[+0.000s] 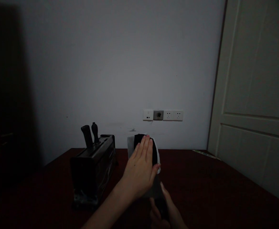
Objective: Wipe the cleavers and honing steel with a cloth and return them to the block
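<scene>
My right hand [171, 208], low in the view, is closed around the dark handle [161, 206] of a broad-bladed knife, which looks like a cleaver. Its grey blade [155, 187] points up and away from me, largely covered. Against the upper blade lies a black cloth [155, 152] with a white edge or layer showing behind it. My left hand [140, 168] lies flat over the cloth, fingers straight and together, thumb out to the right. To the left stands a black knife block [94, 162] with two dark handles [95, 132] sticking up from its top.
The dark red table [189, 181] reaches back to a pale wall [120, 73]. Sockets and switches [163, 115] are set in the wall. A thin printed strip [206, 154] lies at the table's far right. A white panelled door [256, 127] stands on the right.
</scene>
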{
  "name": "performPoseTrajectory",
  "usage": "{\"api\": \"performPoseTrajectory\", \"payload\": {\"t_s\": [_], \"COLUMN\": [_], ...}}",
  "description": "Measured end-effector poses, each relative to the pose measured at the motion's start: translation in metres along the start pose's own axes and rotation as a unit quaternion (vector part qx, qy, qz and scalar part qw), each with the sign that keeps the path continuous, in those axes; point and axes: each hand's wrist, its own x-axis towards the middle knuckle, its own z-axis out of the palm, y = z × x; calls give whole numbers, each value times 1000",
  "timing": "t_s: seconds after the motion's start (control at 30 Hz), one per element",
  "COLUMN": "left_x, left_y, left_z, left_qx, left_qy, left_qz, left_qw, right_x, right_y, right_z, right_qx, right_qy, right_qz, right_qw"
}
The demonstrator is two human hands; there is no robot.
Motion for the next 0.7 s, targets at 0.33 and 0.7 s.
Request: {"api": "performPoseTrajectory", "payload": {"t_s": [0.33,0.7], "left_x": [2,-1], "left_y": [-11,0], "left_z": [0,-5], "left_qx": [-18,-4], "left_qy": [36,16], "left_qz": [-31,1], "left_qw": [999,1000], "right_x": [6,1], "right_y": [8,5], "right_z": [-2,-5], "right_qx": [-10,-26], "right_qy": [51,-12], "right_qz": [-27,5], "right_qw": [998,1000]}}
